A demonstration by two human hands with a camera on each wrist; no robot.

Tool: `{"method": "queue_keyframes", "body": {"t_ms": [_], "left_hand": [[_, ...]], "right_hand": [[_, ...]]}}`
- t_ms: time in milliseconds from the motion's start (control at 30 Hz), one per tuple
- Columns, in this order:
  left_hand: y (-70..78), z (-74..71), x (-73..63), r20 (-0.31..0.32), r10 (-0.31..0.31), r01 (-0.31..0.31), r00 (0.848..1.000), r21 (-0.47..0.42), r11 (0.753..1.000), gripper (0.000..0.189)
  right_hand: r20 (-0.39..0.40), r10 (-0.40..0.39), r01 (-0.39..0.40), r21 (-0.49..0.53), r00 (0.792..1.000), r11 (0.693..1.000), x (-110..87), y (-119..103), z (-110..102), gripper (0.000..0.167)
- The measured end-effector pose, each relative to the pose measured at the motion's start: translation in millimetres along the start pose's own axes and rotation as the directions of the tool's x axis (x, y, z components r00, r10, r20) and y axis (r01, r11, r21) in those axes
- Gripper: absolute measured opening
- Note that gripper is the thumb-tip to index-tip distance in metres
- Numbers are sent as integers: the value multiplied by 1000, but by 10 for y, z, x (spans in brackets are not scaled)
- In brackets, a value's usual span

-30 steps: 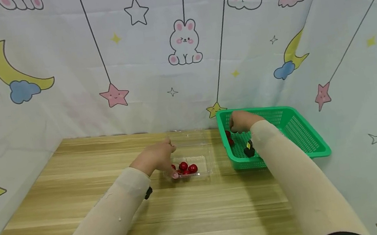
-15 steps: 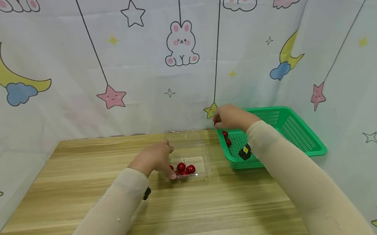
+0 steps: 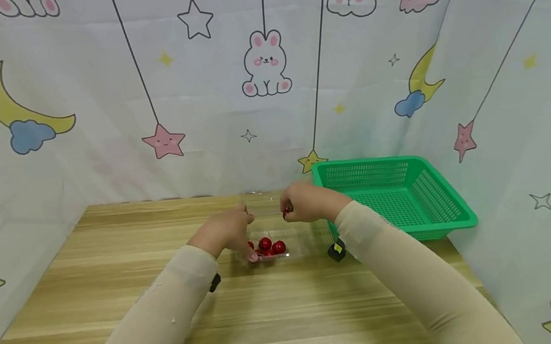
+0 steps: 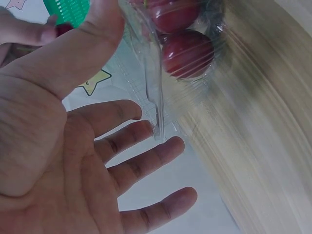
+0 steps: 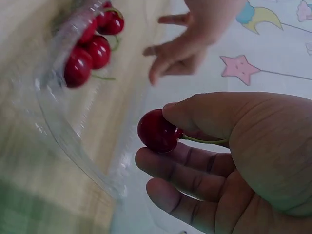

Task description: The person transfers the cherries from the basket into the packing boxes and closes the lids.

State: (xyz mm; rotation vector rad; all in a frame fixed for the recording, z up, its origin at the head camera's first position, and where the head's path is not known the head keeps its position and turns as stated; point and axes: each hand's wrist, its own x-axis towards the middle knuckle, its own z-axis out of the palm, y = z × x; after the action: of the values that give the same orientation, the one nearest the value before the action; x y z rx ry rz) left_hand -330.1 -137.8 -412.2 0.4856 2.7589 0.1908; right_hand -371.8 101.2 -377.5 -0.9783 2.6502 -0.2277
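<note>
In the right wrist view a dark red cherry (image 5: 158,130) with a green stem is pinched between the thumb and fingers of my right hand (image 3: 308,201). That hand is above the right part of a clear plastic box (image 3: 292,242), whose lid stands raised behind. Several cherries (image 3: 266,244) lie in the box's left part. My left hand (image 3: 226,231) is at the box's left end, its thumb near the front rim. The left wrist view shows the left fingers (image 4: 146,163) spread and fairly straight beside the clear rim (image 4: 155,92).
A green perforated basket (image 3: 446,196) stands to the right on the wooden table (image 3: 274,323). The right hand and sleeve hide its left part. A white patterned cloth (image 3: 104,101) hangs behind and at both sides.
My right hand has lifted a cherry out of the green basket and carried it left over its rim to the clear box. The left hand has stayed in place.
</note>
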Motion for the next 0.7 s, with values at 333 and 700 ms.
{"method": "queue_keyframes", "body": {"t_ms": [333, 700], "left_hand": [[5, -21, -19, 13, -8, 8, 1000, -19, 1000, 116], [16, -27, -2, 14, -3, 2, 1000, 20, 1000, 115]], "right_hand": [[15, -21, 21, 3, 1000, 1000, 274, -94, 410, 12], [31, -42, 41, 13, 999, 999, 360, -95, 553, 4]]}}
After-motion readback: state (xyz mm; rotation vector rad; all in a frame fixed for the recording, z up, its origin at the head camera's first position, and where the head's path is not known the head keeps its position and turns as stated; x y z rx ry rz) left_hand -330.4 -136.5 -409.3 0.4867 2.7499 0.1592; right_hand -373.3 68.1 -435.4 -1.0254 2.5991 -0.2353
